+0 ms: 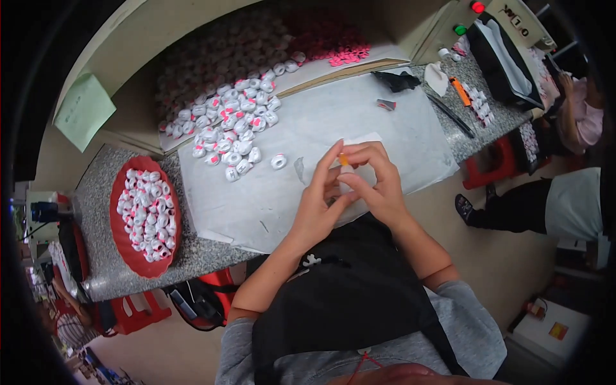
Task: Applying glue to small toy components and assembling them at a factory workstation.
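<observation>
My left hand (321, 196) and my right hand (380, 186) are close together over the paper-covered bench, fingers curled inward. Between them is a small piece with an orange tip and a whitish part (345, 164); its kind is not clear. My right thumb and fingers pinch around it. The fingers of my left hand are bent against the same spot, and what they grip is partly hidden. Left of my hands lies a single small white ring-shaped plastic piece (278, 161). Beyond it spreads a heap of similar white pieces with pink parts (240, 122).
A red scalloped tray (117, 224) of white pieces stands at left. Pink pieces (350, 54) lie at the back. At right are a black pen-like stick (450, 117), an orange-handled tool (460, 92) and a black bin (504, 61). A person (545, 199) stands farther right.
</observation>
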Demonstrator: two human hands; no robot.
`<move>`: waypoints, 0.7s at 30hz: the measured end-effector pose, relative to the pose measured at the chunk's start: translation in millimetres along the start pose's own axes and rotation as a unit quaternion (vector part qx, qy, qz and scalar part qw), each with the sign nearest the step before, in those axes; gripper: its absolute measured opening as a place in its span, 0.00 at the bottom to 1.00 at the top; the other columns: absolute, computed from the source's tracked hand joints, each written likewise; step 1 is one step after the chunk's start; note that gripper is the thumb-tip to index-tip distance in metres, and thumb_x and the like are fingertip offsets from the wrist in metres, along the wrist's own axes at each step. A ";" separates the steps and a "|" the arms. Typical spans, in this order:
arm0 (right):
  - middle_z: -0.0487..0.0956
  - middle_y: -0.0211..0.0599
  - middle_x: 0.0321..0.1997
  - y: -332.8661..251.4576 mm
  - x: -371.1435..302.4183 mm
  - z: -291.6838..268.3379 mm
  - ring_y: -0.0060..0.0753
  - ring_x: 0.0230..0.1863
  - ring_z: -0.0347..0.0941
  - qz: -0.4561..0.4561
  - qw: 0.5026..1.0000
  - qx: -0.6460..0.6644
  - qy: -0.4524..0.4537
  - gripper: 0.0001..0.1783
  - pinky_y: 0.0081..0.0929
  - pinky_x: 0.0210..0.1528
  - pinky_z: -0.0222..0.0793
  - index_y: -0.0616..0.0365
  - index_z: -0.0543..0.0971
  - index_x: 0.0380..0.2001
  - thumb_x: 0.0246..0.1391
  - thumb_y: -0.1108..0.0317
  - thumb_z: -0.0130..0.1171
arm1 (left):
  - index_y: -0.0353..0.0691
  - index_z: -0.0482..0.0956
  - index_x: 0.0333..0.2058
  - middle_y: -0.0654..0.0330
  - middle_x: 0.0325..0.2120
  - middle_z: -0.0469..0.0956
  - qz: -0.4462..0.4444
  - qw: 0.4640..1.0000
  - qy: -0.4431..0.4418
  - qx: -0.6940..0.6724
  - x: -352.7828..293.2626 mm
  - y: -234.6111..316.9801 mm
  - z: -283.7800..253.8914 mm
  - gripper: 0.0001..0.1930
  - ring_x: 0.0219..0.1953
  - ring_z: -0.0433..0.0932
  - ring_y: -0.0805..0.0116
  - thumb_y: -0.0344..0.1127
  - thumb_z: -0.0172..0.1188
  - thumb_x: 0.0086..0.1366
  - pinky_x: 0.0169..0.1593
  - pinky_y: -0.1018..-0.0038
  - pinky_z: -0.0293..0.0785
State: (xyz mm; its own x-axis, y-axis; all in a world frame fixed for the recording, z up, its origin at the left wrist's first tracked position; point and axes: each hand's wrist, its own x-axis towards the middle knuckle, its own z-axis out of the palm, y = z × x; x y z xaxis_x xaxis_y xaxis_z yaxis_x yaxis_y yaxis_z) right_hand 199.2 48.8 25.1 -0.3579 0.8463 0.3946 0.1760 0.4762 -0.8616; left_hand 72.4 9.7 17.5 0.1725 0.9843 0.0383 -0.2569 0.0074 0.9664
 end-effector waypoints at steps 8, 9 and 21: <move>0.68 0.46 0.40 83.3 22.6 -148.1 0.46 0.42 0.62 0.026 0.816 -0.565 0.121 0.19 0.32 0.42 0.59 0.58 0.67 0.39 0.38 0.78 0.49 | 0.40 0.56 0.48 0.57 0.31 0.70 -0.064 0.993 0.017 -0.095 -1.6 0.5 -9.4 0.20 0.35 0.70 0.72 0.30 0.46 0.56 0.32 0.82 0.64; 0.68 0.45 0.40 94.4 18.3 -163.2 0.47 0.41 0.62 0.065 0.804 -0.586 0.082 0.21 0.34 0.42 0.59 0.58 0.66 0.41 0.37 0.79 0.49 | 0.40 0.59 0.43 0.59 0.28 0.69 -0.062 0.993 0.013 -0.104 2.0 -4.8 -5.8 0.15 0.31 0.69 0.74 0.33 0.45 0.57 0.30 0.84 0.62; 0.70 0.40 0.27 -8.8 -11.5 -72.6 0.38 0.26 0.68 -0.069 0.941 -0.331 0.024 0.23 0.25 0.27 0.64 0.55 0.70 0.41 0.38 0.83 0.46 | 0.40 0.63 0.28 0.64 0.14 0.63 -0.115 0.980 -0.006 -0.162 7.1 -7.0 5.9 0.10 0.15 0.60 0.80 0.41 0.41 0.60 0.20 0.85 0.56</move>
State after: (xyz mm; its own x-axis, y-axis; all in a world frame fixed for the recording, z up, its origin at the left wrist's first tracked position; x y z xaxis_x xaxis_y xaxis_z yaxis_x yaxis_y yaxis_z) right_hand 268.3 52.2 51.4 -0.3806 0.7673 0.5162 0.6688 0.6139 -0.4194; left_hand 81.0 15.7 12.6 0.2723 0.9477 -0.1665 -0.4985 0.2870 0.8180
